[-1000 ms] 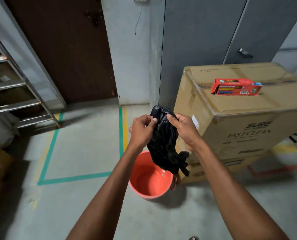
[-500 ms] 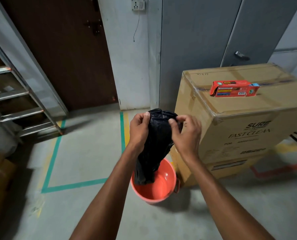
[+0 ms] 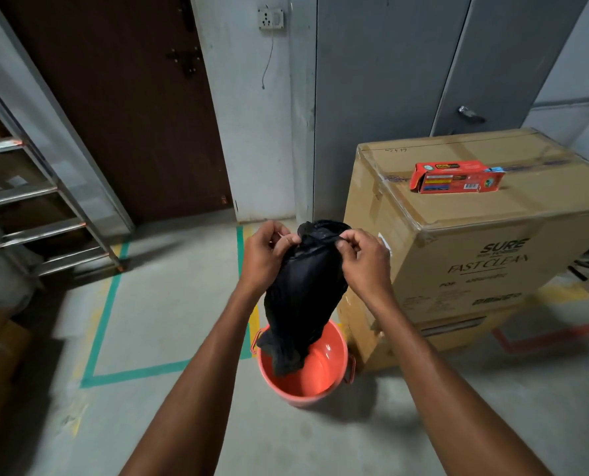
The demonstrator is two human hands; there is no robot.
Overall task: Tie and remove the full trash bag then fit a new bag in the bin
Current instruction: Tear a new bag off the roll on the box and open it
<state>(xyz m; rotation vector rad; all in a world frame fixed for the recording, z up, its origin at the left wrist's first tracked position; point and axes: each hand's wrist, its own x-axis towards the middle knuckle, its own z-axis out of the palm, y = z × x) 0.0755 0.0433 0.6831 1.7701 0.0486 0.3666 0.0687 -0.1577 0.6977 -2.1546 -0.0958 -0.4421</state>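
On my far left I see a metal ladder (image 3: 28, 214), its flat rungs dull silver, leaning by a dark brown wooden door (image 3: 114, 97) with a black latch. Green tape (image 3: 104, 310) marks a corner on the smooth grey concrete floor (image 3: 169, 304). Coming toward the middle, my left hand (image 3: 267, 255) has its fingertips pressed together, pinching the upper left edge of the black trash bag (image 3: 303, 297). The bag is thin, crinkled plastic with a faint sheen, still narrow and mostly gathered, hanging in a long soft column from both hands. Its ragged lower end dangles over the mouth of the orange bin (image 3: 306, 369), which stands on the floor directly below; I cannot tell whether the bag touches the bin's inside. The bin is round, glossy plastic, with a small handle on each side. My right hand (image 3: 365, 259) pinches the bag's upper right edge between thumb and forefinger. Just right of the bin stands a big cardboard box (image 3: 475, 262), taped at the seams, printed with dark lettering. On top lies a small red carton (image 3: 458, 182), one end flap open. Behind is a grey metal cabinet (image 3: 389, 80)
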